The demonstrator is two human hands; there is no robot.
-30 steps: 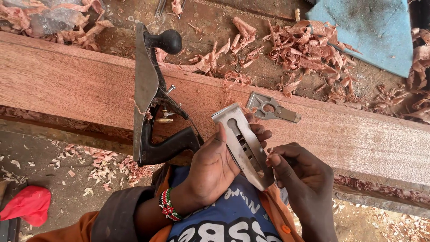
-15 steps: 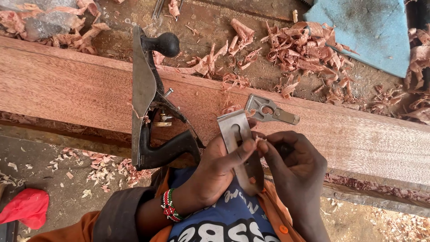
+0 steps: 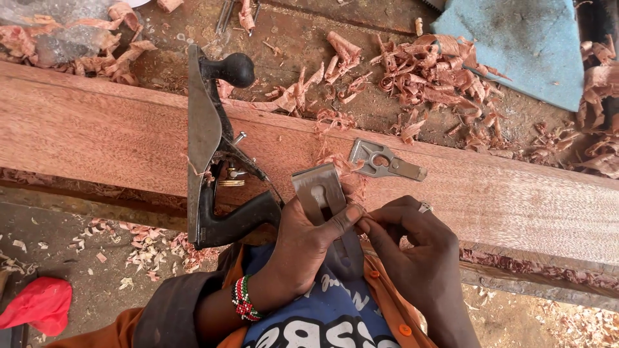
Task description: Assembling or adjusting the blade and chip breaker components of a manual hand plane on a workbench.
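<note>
I saw left hand grasping blade, now drawn lower toward chest, above plank; right hand fingers pinched at blade edge. Plane lay sideways; disassembly likely underway.

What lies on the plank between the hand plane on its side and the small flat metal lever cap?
In the head view, the plane iron, held by the left hand and right hand, lies between the hand plane and the lever cap, beside some wood shavings on the plank.
</note>
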